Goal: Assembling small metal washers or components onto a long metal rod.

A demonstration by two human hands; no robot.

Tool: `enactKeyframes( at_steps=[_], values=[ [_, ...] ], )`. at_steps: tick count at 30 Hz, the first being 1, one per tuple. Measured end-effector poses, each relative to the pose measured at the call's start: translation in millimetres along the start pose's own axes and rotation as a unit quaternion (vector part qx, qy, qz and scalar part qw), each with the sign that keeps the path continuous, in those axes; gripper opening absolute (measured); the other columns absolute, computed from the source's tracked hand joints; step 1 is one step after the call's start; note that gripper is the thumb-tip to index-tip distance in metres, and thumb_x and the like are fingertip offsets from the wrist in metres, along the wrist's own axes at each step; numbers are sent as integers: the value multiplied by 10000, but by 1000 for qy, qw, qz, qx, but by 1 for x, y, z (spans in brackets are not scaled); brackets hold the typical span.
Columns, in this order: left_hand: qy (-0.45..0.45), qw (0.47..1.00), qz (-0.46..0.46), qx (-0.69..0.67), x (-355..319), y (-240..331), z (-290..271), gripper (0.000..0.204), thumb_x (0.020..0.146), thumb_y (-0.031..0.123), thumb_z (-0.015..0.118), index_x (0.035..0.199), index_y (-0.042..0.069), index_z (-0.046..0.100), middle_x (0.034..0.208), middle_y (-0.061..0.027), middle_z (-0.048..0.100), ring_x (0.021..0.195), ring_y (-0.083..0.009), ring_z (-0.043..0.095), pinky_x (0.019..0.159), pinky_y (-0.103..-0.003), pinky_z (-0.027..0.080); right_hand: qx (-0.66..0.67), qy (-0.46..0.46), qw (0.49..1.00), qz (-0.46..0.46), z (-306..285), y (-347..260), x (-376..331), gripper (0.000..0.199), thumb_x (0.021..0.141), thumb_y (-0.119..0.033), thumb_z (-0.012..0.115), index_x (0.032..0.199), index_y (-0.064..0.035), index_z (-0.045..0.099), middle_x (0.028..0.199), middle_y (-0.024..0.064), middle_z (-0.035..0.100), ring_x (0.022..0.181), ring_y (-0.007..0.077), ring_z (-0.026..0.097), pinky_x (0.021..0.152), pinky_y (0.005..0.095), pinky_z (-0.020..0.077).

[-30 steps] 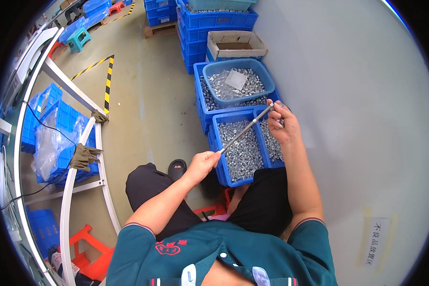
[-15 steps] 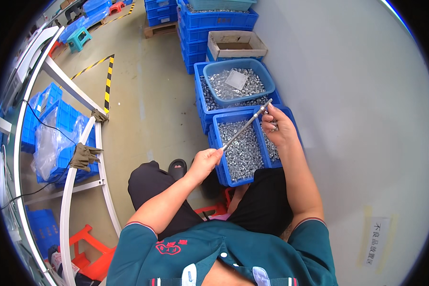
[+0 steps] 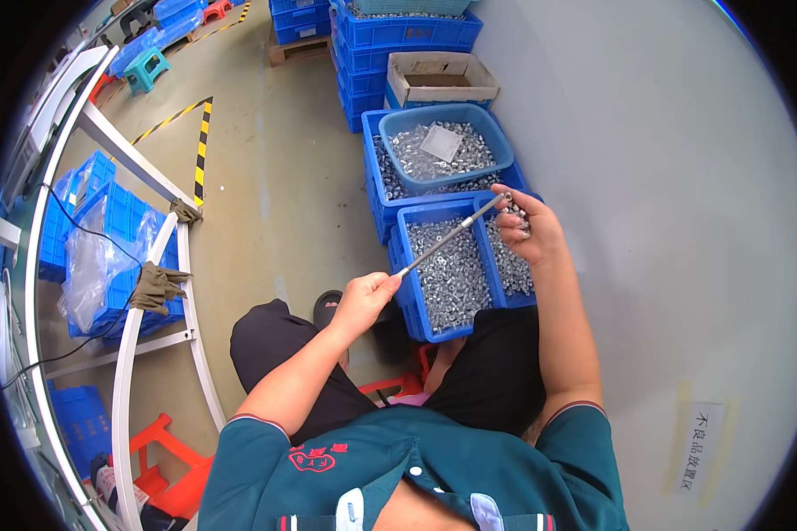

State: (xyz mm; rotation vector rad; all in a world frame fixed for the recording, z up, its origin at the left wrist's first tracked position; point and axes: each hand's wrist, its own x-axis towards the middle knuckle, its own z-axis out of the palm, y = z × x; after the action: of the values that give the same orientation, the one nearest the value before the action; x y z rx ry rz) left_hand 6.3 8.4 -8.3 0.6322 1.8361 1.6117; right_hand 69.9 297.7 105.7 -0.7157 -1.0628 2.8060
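Note:
My left hand (image 3: 366, 301), in a closed grip, holds the near end of a thin metal rod (image 3: 447, 241), which slants up to the right. The rod's far tip meets the thumb and fingertips of my right hand (image 3: 545, 237). Several small metal nuts (image 3: 515, 219) are cupped in the curled fingers of that hand, and one seems to be at the rod tip. Below the rod stands a blue bin (image 3: 444, 335) heaped with loose silvery metal pieces (image 3: 452, 288). Similar pieces (image 3: 508, 265) fill the compartment under my right hand.
Behind the bin, a light-blue basin (image 3: 443, 184) holds more metal parts and a white card (image 3: 441, 142). Farther back are a cardboard box (image 3: 443, 93) and stacked blue crates (image 3: 407, 57). A grey wall (image 3: 664, 221) rises at right; a white frame (image 3: 128, 380) stands at left.
My right hand has shifted slightly right and turned, so the nuts in its palm show more. Its fingertips now meet the rod's tip. My left hand has moved slightly left and down with the rod.

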Motion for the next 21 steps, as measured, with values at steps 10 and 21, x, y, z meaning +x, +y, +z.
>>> enactKeyframes(
  at_steps=[10, 21],
  values=[
    [23, 999, 3, 45, -3, 0, -7, 415, 895, 376, 550, 666, 32, 515, 529, 28, 352, 517, -58, 323, 459, -271, 286, -119, -8, 992, -45, 2, 4, -5, 202, 886, -177, 572, 998, -12, 606, 716, 7, 486, 495, 39, 389, 383, 152, 258],
    [10, 999, -11, 43, 1, 9, -13, 410, 897, 336, 556, 629, 38, 472, 529, 36, 333, 521, -56, 298, 455, -272, 272, -197, 0, 978, -71, 11, 1, -9, 238, 873, -190, 597, 1023, -5, 606, 691, -8, 475, 498, 40, 389, 388, 160, 265]
  ],
)
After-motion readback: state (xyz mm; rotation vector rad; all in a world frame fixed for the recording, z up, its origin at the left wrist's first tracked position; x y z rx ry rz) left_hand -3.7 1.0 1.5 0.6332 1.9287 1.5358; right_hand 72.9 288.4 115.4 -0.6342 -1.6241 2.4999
